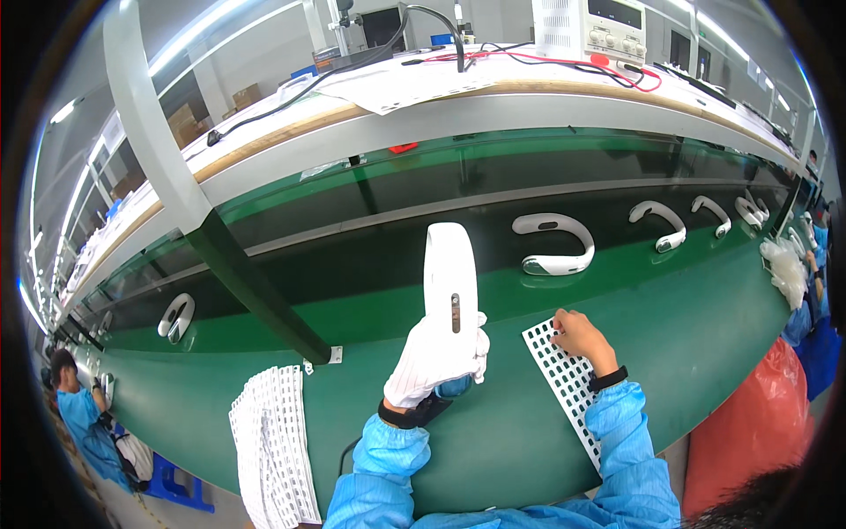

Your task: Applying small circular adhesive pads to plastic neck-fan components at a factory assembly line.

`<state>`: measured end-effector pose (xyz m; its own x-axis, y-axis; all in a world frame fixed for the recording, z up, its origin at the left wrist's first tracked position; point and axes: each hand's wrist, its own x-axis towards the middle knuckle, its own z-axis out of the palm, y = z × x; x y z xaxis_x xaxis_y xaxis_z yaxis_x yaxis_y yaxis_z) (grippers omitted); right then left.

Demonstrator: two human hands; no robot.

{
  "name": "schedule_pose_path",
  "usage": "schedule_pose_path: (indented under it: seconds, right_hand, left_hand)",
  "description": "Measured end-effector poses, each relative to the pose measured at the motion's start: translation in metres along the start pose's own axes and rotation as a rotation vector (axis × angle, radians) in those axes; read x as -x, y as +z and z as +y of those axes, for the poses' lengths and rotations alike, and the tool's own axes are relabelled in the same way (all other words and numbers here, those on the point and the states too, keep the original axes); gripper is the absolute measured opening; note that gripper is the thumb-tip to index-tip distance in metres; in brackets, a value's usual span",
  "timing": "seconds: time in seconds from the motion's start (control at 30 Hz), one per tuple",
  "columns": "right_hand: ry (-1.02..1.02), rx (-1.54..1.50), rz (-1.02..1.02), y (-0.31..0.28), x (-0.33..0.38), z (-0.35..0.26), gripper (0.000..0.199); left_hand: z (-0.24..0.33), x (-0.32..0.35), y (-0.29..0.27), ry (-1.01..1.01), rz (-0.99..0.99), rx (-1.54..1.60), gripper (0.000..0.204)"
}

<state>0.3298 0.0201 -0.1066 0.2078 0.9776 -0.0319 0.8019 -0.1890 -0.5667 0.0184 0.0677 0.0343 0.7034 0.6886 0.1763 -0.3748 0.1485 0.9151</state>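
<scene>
In my gloved left hand [443, 354] I hold a white curved device that looks like a neck fan [449, 264], raised above the green table. A small dark oval panel on it faces me. My bare right hand [582, 339] is over the upper end of a white label sheet [564, 375] with rows of small dark labels. Its fingertips are pinched together at the sheet's surface; anything between them is too small to make out. To the left of my left forearm lies a fanned stack of similar label sheets [275, 445].
Beyond the table [493, 441], a dark conveyor belt [370, 291] carries several more white neck fans [564, 242]. A green post [256, 282] stands left of my left hand. Above is a shelf [441, 101] with a power supply [586, 31]. A red bag [749, 432] is at right; co-workers sit at both sides.
</scene>
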Motion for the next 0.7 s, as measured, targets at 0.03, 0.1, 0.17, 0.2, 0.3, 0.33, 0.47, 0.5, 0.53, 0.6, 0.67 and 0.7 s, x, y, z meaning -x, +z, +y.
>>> schedule_pose_path:
  seconds: [0.03,0.1,0.17,0.2,0.3,0.33,0.47,0.5,0.53,0.6,0.67,0.7]
  right_hand:
    - [-0.012,0.009,0.039,0.0,0.001,0.001,0.021]
    - [0.007,-0.01,0.048,-0.001,0.002,-0.001,0.019]
    - [0.067,-0.084,0.032,-0.002,0.002,-0.007,0.024]
    - [0.084,-0.082,0.035,-0.002,0.001,-0.007,0.024]
    - [0.006,-0.039,0.078,-0.003,-0.001,-0.007,0.015]
    - [0.013,-0.037,0.076,-0.003,0.0,-0.009,0.015]
    - [0.114,-0.049,0.103,0.002,0.0,-0.007,0.019]
    - [0.14,-0.012,0.108,0.004,-0.001,-0.006,0.022]
    - [0.141,-0.009,0.108,0.008,-0.002,-0.004,0.022]
    - [0.132,0.022,0.224,0.018,-0.002,-0.003,0.024]
    - [0.167,0.055,0.177,0.015,-0.008,-0.002,0.024]
    - [0.198,0.084,0.134,0.014,-0.012,-0.005,0.023]
  left_hand:
    - [0.0,0.0,0.001,0.001,-0.006,0.004,0.049]
    - [0.001,0.001,0.003,0.012,-0.027,0.037,0.049]
    - [0.005,0.003,0.004,0.0,-0.004,0.02,0.049]
    - [0.005,0.003,0.004,-0.011,0.023,0.002,0.05]
    - [0.004,0.002,0.002,0.015,0.016,-0.002,0.049]
    - [0.004,0.002,0.002,0.025,0.013,-0.009,0.049]
    - [0.0,-0.001,-0.001,0.036,-0.024,-0.013,0.049]
    - [-0.001,-0.001,0.0,0.028,-0.006,-0.007,0.053]
    - [-0.001,-0.002,0.001,0.02,0.012,-0.002,0.058]
    - [0.001,-0.002,0.002,0.011,0.015,-0.014,0.059]
    - [0.001,-0.001,0.002,0.001,0.021,-0.027,0.06]
    - [0.002,-0.001,0.001,0.005,-0.004,-0.004,0.055]
